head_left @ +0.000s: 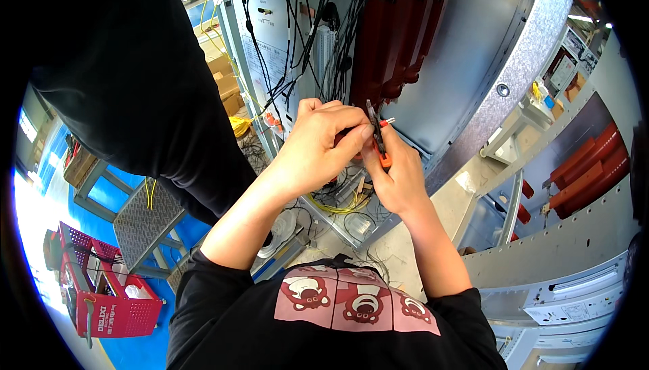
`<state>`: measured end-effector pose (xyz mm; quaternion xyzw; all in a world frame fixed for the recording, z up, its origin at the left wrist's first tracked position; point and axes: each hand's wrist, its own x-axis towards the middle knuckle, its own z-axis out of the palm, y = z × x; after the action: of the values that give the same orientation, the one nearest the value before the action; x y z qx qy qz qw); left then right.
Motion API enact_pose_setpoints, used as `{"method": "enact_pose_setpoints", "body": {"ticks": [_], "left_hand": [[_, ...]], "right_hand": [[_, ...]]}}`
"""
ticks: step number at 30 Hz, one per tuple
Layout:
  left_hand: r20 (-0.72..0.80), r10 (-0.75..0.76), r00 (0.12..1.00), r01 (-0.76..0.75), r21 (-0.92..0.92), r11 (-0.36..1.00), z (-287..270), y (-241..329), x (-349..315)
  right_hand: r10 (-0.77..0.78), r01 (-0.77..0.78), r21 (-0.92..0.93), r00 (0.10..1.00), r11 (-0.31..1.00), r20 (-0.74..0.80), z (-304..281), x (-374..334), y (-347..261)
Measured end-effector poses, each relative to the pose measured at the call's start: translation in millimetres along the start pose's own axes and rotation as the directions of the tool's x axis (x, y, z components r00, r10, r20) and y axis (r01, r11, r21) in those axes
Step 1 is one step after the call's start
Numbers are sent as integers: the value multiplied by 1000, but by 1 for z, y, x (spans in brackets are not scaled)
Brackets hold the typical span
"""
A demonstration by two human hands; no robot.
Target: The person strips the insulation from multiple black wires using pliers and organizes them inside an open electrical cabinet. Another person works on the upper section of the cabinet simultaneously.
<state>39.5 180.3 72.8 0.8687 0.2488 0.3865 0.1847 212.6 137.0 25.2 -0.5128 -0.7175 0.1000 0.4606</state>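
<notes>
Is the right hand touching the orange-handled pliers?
Touching. The head view shows the right hand wrapped around the orange-handled pliers, their handle running into the palm.

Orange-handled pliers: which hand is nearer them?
Right. The right hand holds the orange-handled pliers; the left hand pinches the wire at their tip.

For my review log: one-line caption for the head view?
Both hands work orange-handled pliers on a wire inside a metal cabinet.

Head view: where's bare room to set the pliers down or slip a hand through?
Free: the pale floor patch right of the right hand, and the bare grey panel beside the red bars. Crowded: black wires above the left hand; yellow wire coils below.
</notes>
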Motion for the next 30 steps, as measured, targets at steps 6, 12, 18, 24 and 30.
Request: {"method": "enact_pose_setpoints", "body": {"ticks": [6, 12, 18, 24, 30], "left_hand": [[23, 3, 1000, -2, -30, 1000, -1, 1, 0], [81, 17, 997, -11, -71, 997, -15, -8, -3], [193, -38, 981, 34, 23, 999, -30, -1, -4], [200, -55, 978, 61, -25, 998, -38, -4, -8], [256, -110, 960, 92, 79, 993, -43, 2, -11]], "right_hand": [[7, -10, -47, 998, 999, -68, 13, -2, 12], [-38, 39, 38, 999, 998, -24, 15, 1, -6], [-132, 129, -97, 991, 987, -20, 8, 7, -7], [-240, 233, -134, 970, 963, -34, 13, 14, -10], [-236, 227, -152, 971, 962, -44, 27, 6, 9]]}}
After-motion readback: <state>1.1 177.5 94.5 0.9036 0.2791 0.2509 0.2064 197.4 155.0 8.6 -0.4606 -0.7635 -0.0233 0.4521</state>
